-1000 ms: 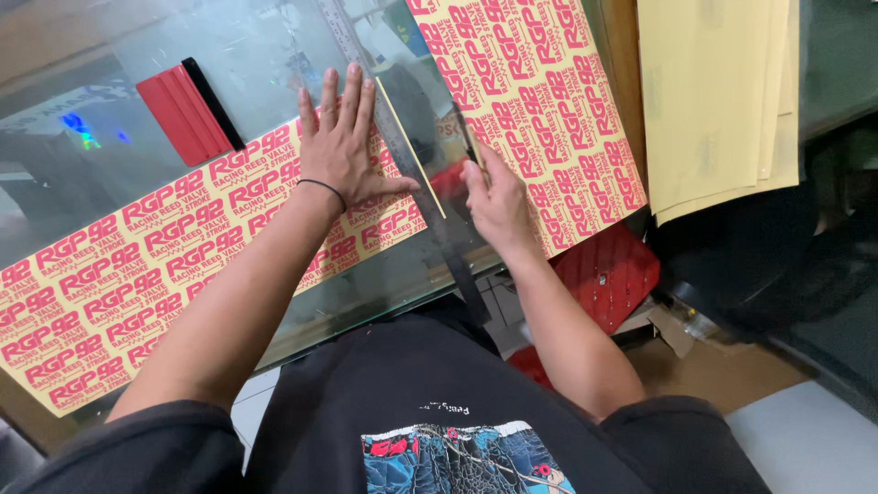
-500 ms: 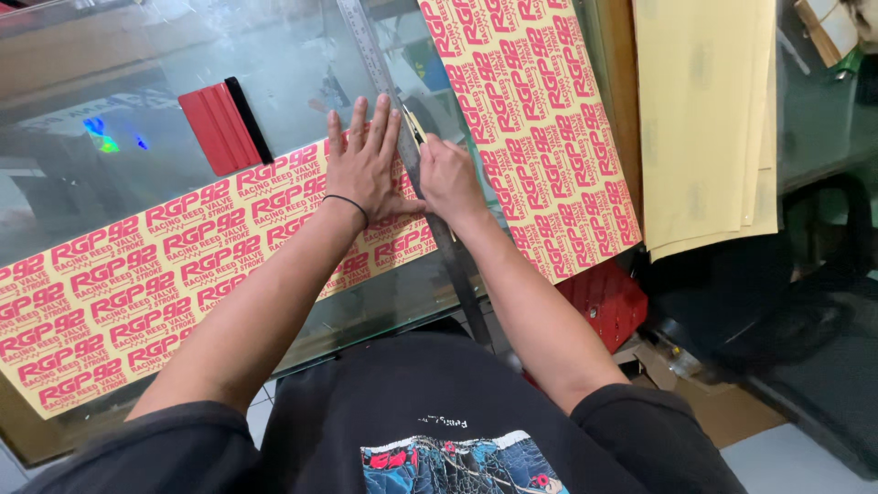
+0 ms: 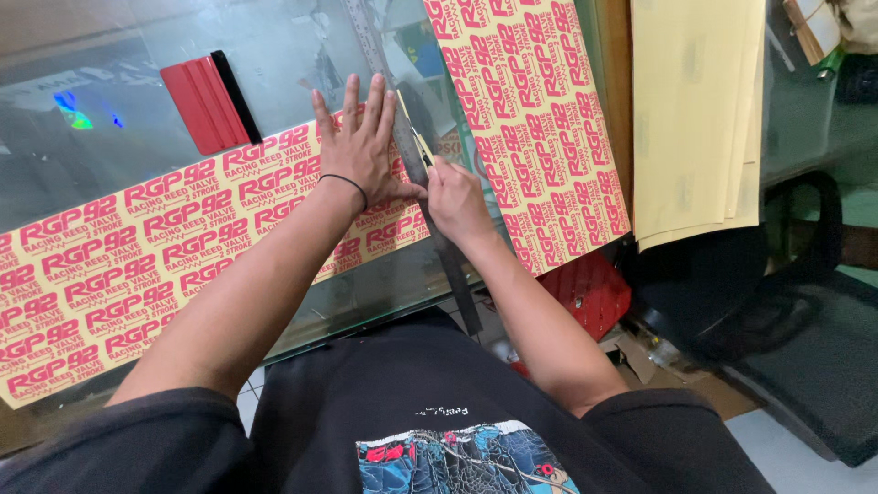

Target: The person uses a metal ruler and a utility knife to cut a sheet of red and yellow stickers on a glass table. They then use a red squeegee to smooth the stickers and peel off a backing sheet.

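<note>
Left hand (image 3: 358,151) fingers splayed flat pinning the long steel ruler (image 3: 416,169) on the yellow red-lettered sticker sheet (image 3: 183,247), right hand (image 3: 455,197) gripping a small yellow-handled cutter (image 3: 419,139), so I'd press hard and hug the edge.

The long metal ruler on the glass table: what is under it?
The long metal ruler lies across the yellow sheet with red print, pinned by the left hand. Its near end overhangs the glass table.

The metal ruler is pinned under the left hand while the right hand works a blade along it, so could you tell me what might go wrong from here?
1. The left hand has its thumb right by the metal ruler, close to the right hand and its cutter; a slip could nick it.
2. The ruler overhangs the glass table, so it could pivot and skew the cut through the sticker sheet.
</note>
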